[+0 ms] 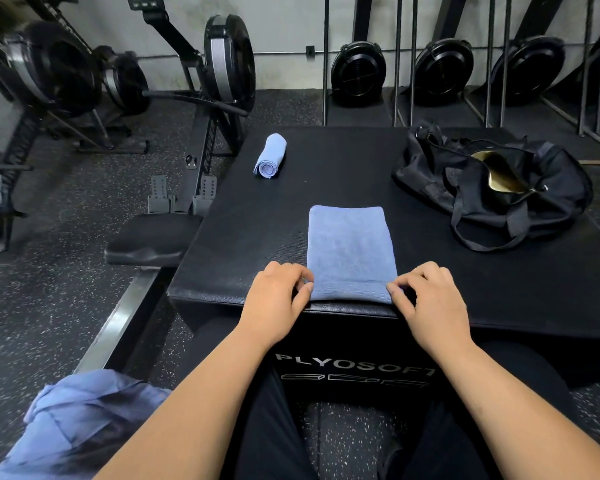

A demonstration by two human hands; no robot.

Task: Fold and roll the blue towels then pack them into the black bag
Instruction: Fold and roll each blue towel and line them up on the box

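A folded blue towel (350, 249) lies flat on the black plyo box (326, 188), its near end turned over into a narrow first roll at the box's front edge. My left hand (278, 299) pinches the near left corner of that roll. My right hand (426, 299) pinches the near right corner. A rolled blue towel (270, 155) lies at the box's far left. The black bag (492, 188) sits at the far right with its top unzipped and a gold lining showing.
A heap of loose blue towels (73, 420) lies at my lower left. A rowing machine's seat (149, 239) and rail stand just left of the box. More rowers line the back wall. The floor is speckled black rubber.
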